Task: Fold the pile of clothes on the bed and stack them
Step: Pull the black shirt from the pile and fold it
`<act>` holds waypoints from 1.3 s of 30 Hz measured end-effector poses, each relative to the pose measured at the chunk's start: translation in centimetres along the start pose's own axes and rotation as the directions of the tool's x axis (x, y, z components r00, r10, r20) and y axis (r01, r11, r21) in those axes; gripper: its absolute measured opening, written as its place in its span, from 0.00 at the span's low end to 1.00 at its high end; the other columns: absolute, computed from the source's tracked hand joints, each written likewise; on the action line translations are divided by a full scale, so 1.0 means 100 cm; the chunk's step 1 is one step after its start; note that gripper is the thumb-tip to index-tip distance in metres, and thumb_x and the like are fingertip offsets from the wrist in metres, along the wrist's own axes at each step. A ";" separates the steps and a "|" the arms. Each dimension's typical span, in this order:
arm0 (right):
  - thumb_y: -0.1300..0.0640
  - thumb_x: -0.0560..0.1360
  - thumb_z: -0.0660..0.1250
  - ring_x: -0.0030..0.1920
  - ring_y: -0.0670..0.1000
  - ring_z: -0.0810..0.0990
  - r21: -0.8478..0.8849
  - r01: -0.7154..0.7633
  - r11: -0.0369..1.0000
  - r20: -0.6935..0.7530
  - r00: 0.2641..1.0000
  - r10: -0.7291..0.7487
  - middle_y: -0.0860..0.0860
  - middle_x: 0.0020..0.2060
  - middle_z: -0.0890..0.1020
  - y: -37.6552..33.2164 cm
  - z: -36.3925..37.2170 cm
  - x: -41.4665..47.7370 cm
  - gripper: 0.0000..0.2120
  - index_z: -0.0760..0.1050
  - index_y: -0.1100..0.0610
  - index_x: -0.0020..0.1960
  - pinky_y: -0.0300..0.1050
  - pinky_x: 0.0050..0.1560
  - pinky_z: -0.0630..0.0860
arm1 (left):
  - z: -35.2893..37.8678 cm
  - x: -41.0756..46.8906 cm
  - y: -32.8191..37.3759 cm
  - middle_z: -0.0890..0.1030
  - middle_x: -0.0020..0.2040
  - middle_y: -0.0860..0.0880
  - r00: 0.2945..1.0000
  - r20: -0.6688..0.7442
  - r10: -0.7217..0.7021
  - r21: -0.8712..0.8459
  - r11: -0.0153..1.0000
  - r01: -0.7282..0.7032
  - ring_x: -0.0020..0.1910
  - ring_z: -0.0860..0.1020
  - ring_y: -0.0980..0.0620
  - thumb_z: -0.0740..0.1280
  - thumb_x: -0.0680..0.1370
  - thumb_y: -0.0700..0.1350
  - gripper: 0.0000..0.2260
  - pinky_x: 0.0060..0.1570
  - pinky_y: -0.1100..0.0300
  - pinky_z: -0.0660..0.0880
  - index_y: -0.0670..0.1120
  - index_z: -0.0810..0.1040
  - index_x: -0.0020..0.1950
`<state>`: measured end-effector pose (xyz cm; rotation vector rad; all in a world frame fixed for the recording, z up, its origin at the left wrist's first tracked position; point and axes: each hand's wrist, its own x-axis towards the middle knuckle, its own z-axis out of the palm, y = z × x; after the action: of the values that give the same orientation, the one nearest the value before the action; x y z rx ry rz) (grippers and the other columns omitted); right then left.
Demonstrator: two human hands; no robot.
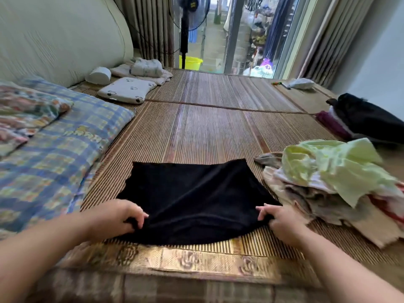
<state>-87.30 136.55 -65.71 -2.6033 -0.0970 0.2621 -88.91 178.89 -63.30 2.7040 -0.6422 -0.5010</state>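
Note:
A black garment (pixel 192 193) lies spread flat on the woven bed mat (pixel 218 132) right in front of me. My left hand (pixel 122 217) pinches its near left corner. Its near right corner is pinched by my right hand (pixel 277 219). To the right sits a loose pile of clothes (pixel 328 189) topped by a pale green piece (pixel 334 162). Farther back on the right edge lies a dark stack of clothes (pixel 367 119) with a purple piece under the black one.
A blue plaid pillow (pixel 56 149) and a floral cloth (pixel 24 114) lie on the left. A small white pillow (pixel 127 89), a tissue roll (pixel 98 75) and folded bedding (pixel 144 68) sit at the back left. A standing fan (pixel 185 29) is beyond the bed.

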 end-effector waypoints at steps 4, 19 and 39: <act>0.66 0.69 0.59 0.73 0.49 0.65 -0.082 -0.106 0.991 -0.091 0.991 0.098 0.50 0.62 0.79 -0.020 0.015 0.001 0.17 0.74 0.43 0.39 0.48 0.71 0.61 | 0.006 0.003 0.005 0.71 0.53 0.67 0.996 0.006 -0.085 0.102 0.991 0.084 0.53 0.70 0.70 0.60 0.65 0.55 0.08 0.59 0.73 0.64 0.62 0.79 0.34; 0.38 0.74 0.65 0.65 0.60 0.68 -0.103 -0.519 0.848 -0.323 0.824 0.465 0.57 0.63 0.72 -0.052 0.032 0.044 0.25 0.70 0.53 0.64 0.55 0.61 0.69 | 0.013 0.095 -0.023 0.46 0.80 0.54 0.928 -0.170 -0.332 0.134 0.925 0.356 0.78 0.43 0.52 0.54 0.78 0.66 0.28 0.72 0.38 0.47 0.63 0.52 0.77; 0.33 0.73 0.59 0.77 0.53 0.49 -0.267 -0.045 0.963 -0.203 0.979 -0.011 0.50 0.77 0.55 -0.056 0.021 0.094 0.35 0.56 0.44 0.76 0.64 0.74 0.50 | 0.011 0.110 -0.039 0.37 0.78 0.56 0.850 -0.064 -0.522 0.075 0.847 0.526 0.77 0.37 0.52 0.49 0.59 0.82 0.55 0.71 0.35 0.45 0.55 0.40 0.78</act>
<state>-78.61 143.49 -66.22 -2.8870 -0.0399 -0.0156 -78.68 176.68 -68.67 2.9559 0.1136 -0.5483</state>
